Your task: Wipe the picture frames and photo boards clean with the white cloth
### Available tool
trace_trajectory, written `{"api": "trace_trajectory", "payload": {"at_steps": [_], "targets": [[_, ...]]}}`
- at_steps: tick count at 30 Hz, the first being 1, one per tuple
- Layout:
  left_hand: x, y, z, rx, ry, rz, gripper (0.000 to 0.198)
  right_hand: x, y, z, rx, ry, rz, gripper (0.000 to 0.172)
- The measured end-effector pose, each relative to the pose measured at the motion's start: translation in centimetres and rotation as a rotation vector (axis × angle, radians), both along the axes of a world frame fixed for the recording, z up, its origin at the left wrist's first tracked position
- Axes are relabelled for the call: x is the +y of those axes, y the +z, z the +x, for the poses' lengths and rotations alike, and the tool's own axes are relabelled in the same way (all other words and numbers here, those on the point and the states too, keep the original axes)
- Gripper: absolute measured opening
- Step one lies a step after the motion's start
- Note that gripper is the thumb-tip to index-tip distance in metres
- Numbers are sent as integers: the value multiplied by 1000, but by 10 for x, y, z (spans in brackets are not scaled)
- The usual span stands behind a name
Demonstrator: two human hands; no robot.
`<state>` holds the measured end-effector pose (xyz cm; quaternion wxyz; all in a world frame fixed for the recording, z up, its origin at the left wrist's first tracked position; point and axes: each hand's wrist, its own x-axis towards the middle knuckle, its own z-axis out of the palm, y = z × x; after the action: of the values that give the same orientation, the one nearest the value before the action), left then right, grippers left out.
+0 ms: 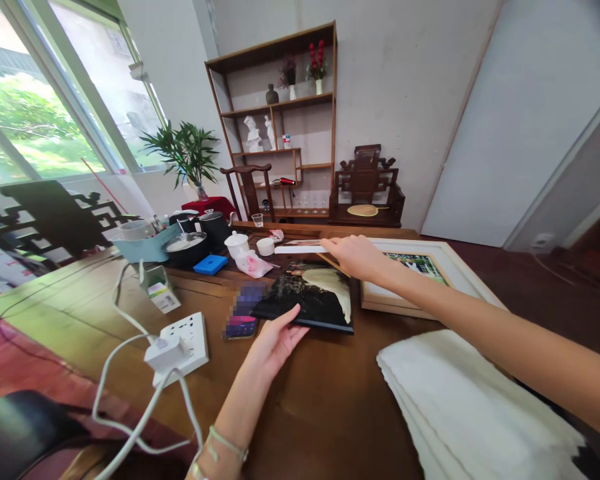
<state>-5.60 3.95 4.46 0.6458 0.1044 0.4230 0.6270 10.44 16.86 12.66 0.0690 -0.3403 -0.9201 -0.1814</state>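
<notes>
My left hand (280, 339) grips the near edge of a dark picture panel (310, 287), its thumb on top and its fingers underneath. A pale gown shows against the panel's black ground. Beyond the panel, my right hand (353, 257) is closed on a thin, flat thing with a white edge (300, 250), seen nearly edge-on; its kind is unclear. A narrow brown strip shows below that hand. To the left of the panel lies a phone (243, 310) with its screen lit and blurred. A framed picture (433, 257) lies behind my right forearm.
A white power strip (193, 340) with a plug and looping cables is at left. Ragged-edged white sheets (460, 393) lie at right. Behind are a blue box (211, 264), a lidded white cup (237, 244), a black pot (186, 248), a kettle (214, 230) and a small carton (160, 290).
</notes>
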Motion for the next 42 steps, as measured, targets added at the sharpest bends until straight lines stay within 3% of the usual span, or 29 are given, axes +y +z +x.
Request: {"api": "trace_trajectory", "payload": {"at_steps": [5, 11, 22, 28, 32, 36, 42], "targets": [[22, -17, 9, 12, 75, 49, 19, -17, -12, -4, 12, 44, 1, 34], [51, -37, 31, 54, 139, 36, 28, -23, -39, -13, -29, 67, -2, 35], [79, -53, 37, 52, 90, 57, 34, -32, -86, -30, -49, -108, -106, 45], [83, -51, 30, 21, -21, 97, 24, -21, -80, -31, -90, -106, -247, 59], [81, -45, 25, -33, -93, 103, 12, -9, -73, -28, -95, -63, -316, 52], [82, -46, 27, -32, -79, 97, 2, -2, -69, -22, -69, -50, -357, 49], [86, -50, 32, 8, -51, 97, 4, 1, -68, -17, -33, -35, -360, 41]]}}
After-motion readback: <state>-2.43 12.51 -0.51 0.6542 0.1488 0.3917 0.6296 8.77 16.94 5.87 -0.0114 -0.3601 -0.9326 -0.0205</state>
